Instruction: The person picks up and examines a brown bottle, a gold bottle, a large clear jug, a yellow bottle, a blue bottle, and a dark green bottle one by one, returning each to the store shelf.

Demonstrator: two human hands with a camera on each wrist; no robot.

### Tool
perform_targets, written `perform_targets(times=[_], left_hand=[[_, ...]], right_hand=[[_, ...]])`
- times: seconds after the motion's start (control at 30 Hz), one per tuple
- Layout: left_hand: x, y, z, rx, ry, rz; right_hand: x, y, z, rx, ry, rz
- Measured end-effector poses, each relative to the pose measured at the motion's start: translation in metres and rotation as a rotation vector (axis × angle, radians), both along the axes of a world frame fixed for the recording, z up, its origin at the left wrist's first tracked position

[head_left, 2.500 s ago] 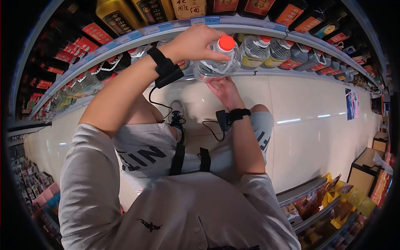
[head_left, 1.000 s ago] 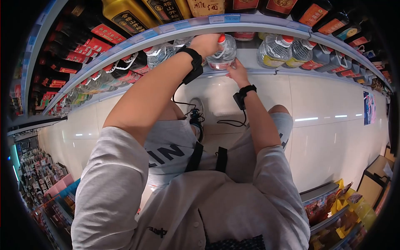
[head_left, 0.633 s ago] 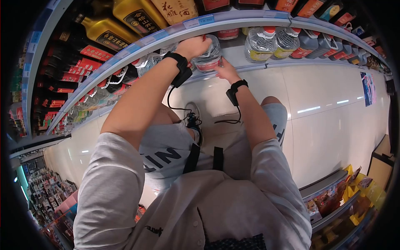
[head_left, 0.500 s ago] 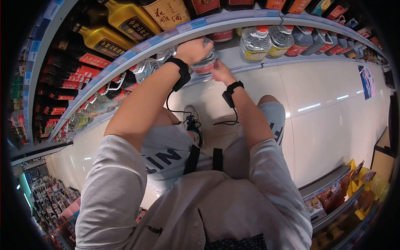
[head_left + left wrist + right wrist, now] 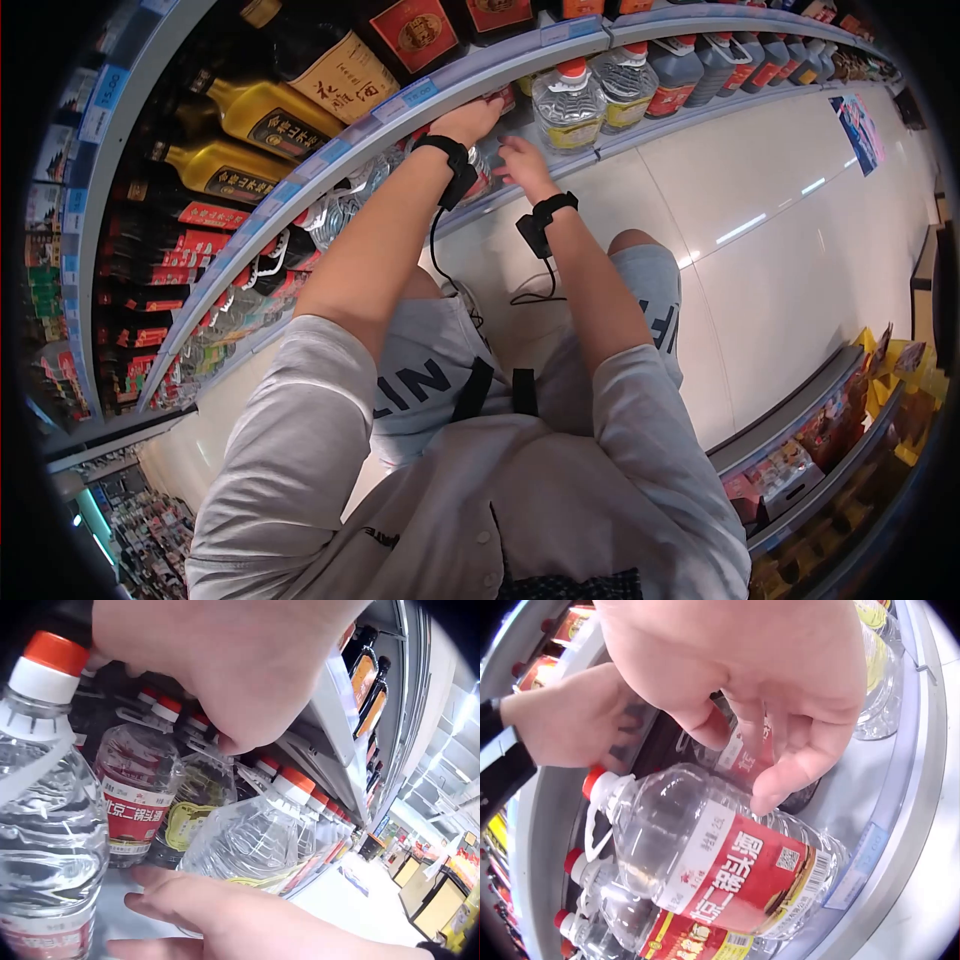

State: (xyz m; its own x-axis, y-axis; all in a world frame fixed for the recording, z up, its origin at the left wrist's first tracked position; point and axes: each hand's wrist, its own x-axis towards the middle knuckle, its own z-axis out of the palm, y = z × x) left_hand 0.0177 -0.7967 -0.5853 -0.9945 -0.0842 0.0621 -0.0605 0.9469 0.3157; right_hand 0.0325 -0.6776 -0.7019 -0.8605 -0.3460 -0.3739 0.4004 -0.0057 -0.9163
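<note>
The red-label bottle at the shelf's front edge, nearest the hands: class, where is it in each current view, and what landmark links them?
Head: the bottle is above centre, small and partly hidden.
Left wrist: the bottle fills the left edge, partly cut off.
Right wrist: the bottle lies large, just below centre.
Shared landmark: the right hand, lower middle in left wrist, top middle in right wrist.
</note>
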Motion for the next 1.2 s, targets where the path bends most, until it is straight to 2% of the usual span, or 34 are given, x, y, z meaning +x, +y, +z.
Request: perform_targets(times=[0.13,0.23,0.33,0.4,0.53,0.6,0.63,0.73,0.8,0.83,0.9,1.03,1.1,1.13,1.2], left_hand=[[-0.017,0.001,-0.012,0.066,0.048,-0.011],[-0.029,-0.002,-0.007,0.08,-0.019,0.02],[-0.045,-0.013,-0.031,-0.002,0.072,-0.026],[-0.055,-0.02,-0.048,0.076,0.171,-0.103],[-0.064,-0.017,-0.056,0.082,0.109,-0.135],[-0.058,-0.015,-0.047,0.025,0.035,-0.124],[-0.056,-0.016,-0.043,0.027,0.032,-0.119],[-0.061,-0.022,-0.051,0.103,0.136,-0.12],[-0.071,-0.024,-0.063,-0.012,0.337,-0.168],[-0.073,-0.024,-0.068,-0.011,0.336,-0.171],[-0.069,-0.02,-0.061,0.031,0.311,-0.144],[-0.054,-0.014,-0.051,0.132,0.2,-0.145],[-0.056,-0.01,-0.045,0.395,0.089,-0.068],[-0.073,-0.024,-0.077,0.061,0.312,-0.137],[-0.056,-0.013,-0.072,0.121,0.393,-0.047]], right_hand=[[-0.002,-0.002,0.018,0.003,-0.03,-0.017],[-0.005,-0.016,0.018,-0.143,-0.029,-0.141],[-0.01,-0.026,0.01,-0.222,-0.021,-0.185],[-0.012,-0.023,0.014,-0.134,-0.03,-0.047],[-0.013,-0.016,0.02,-0.164,-0.076,-0.044],[-0.013,-0.016,0.017,-0.207,-0.073,-0.175],[-0.013,-0.016,0.014,-0.204,-0.076,-0.17],[-0.012,-0.015,0.013,-0.229,-0.083,-0.16],[-0.01,-0.016,0.019,-0.238,-0.111,-0.136],[-0.01,-0.014,0.024,-0.237,-0.111,-0.139],[-0.015,-0.014,0.026,-0.256,-0.155,-0.08],[-0.026,-0.017,0.013,-0.296,-0.121,-0.088],[-0.026,-0.014,0.03,-0.35,-0.192,-0.16],[-0.028,-0.014,0.036,-0.365,-0.184,-0.165],[-0.028,-0.013,0.034,-0.406,-0.243,-0.201]])
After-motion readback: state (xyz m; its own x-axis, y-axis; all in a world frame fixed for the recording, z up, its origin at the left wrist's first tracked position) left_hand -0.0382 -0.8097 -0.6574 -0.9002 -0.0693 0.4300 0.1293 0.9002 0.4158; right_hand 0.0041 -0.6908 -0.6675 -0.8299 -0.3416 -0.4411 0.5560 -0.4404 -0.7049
